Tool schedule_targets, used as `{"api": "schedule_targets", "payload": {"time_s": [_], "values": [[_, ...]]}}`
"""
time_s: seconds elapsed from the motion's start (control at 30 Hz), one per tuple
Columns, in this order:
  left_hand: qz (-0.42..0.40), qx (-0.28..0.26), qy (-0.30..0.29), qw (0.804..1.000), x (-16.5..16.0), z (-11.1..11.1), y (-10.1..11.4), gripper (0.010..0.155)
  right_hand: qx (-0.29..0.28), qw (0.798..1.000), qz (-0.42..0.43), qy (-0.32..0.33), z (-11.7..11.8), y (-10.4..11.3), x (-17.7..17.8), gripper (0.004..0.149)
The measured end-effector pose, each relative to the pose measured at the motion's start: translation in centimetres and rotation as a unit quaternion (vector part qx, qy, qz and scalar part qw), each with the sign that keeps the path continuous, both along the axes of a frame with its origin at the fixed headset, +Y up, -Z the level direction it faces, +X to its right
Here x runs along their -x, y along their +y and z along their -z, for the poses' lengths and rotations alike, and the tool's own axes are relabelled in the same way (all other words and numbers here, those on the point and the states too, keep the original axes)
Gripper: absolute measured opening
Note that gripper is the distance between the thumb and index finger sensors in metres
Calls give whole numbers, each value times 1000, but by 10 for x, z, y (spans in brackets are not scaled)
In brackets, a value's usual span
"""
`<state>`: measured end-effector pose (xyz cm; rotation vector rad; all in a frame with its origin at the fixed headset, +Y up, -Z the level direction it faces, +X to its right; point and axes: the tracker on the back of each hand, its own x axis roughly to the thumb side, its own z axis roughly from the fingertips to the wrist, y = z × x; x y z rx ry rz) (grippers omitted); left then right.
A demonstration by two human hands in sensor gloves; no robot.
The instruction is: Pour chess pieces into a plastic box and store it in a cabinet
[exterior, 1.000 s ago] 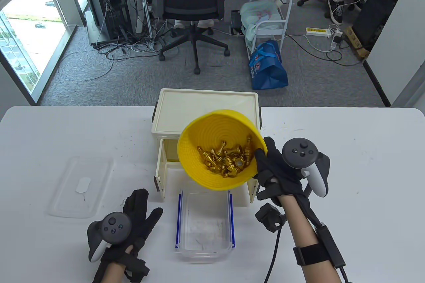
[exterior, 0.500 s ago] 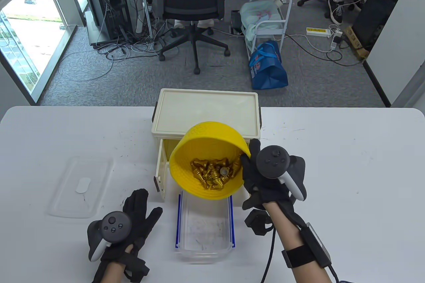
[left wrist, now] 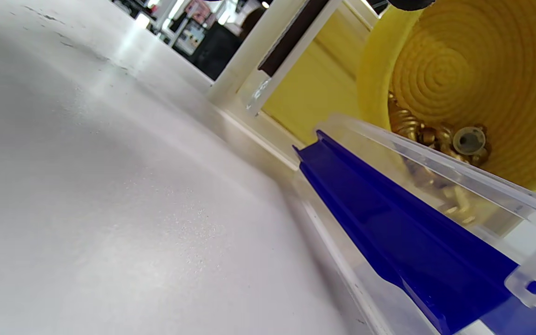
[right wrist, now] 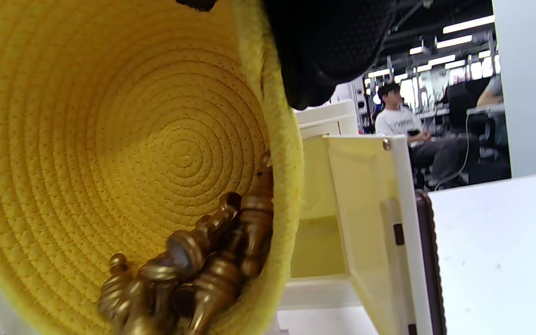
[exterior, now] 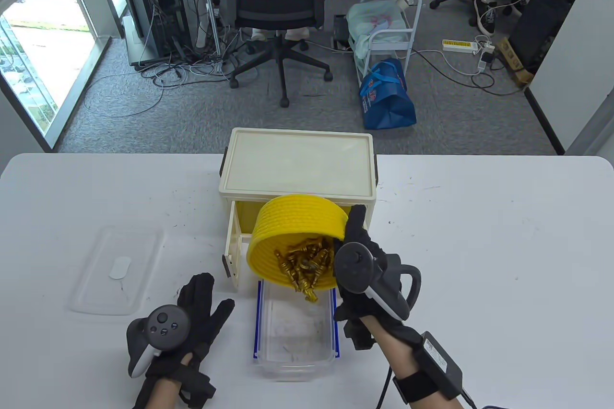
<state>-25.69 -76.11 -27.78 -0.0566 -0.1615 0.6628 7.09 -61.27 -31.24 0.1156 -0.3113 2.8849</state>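
Note:
My right hand (exterior: 357,255) grips the rim of a yellow woven basket (exterior: 288,222) and holds it tipped steeply over the clear plastic box (exterior: 295,332). Gold chess pieces (exterior: 304,267) slide to the basket's lower rim and spill over it toward the box. The basket's inside and pieces show in the right wrist view (right wrist: 189,274) and the left wrist view (left wrist: 468,139). The box has blue side clips (left wrist: 389,223). My left hand (exterior: 192,318) rests flat on the table, left of the box, fingers spread and empty. The cream cabinet (exterior: 297,164) stands behind, its doors open.
The box's clear lid (exterior: 117,270) lies on the table at the left. The cabinet's open doors (right wrist: 375,223) flank the basket. An office chair (exterior: 276,1), a cart and a blue bag stand on the floor beyond the table's far edge.
My right hand has moved down and left and rolled the basket further over. The pieces have slid to the rim and begun falling toward the box. My left hand has not moved.

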Motion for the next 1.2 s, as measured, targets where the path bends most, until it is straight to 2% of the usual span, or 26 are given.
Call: {"api": "schedule_targets", "payload": {"time_s": [0.23, 0.3, 0.57, 0.7, 0.8, 0.9, 0.97, 1.0, 1.1, 1.2], "values": [[2, 2, 0, 1000, 0, 0, 0, 85, -72, 995, -62, -16, -14, -9, 15, 61], [4, 2, -1, 1000, -1, 0, 0, 85, -107, 990, -87, -23, -21, -12, 22, 61], [4, 1, -2, 1000, -1, 0, -1, 85, -185, 968, -166, -31, -33, -14, 39, 61], [2, 1, -2, 1000, -1, 0, -1, 85, -180, 969, -165, -42, -33, -7, 39, 61], [1, 2, -3, 1000, -2, 0, -1, 85, -132, 984, -109, -56, -25, 7, 27, 61], [0, 1, -4, 1000, -2, 0, -1, 85, -56, 996, 26, -61, -10, 28, -2, 60], [0, 1, -4, 1000, -2, 0, -1, 85, -17, 991, 120, -61, -1, 38, -24, 59], [0, 1, -4, 1000, -2, 0, -1, 85, -3, 985, 160, -62, 3, 41, -33, 60], [2, 2, -5, 1000, -2, 0, -1, 85, 46, 946, 313, -68, 19, 43, -72, 59], [3, 2, -5, 1000, -2, 0, -2, 85, 81, 893, 437, -72, 29, 33, -106, 59]]}}
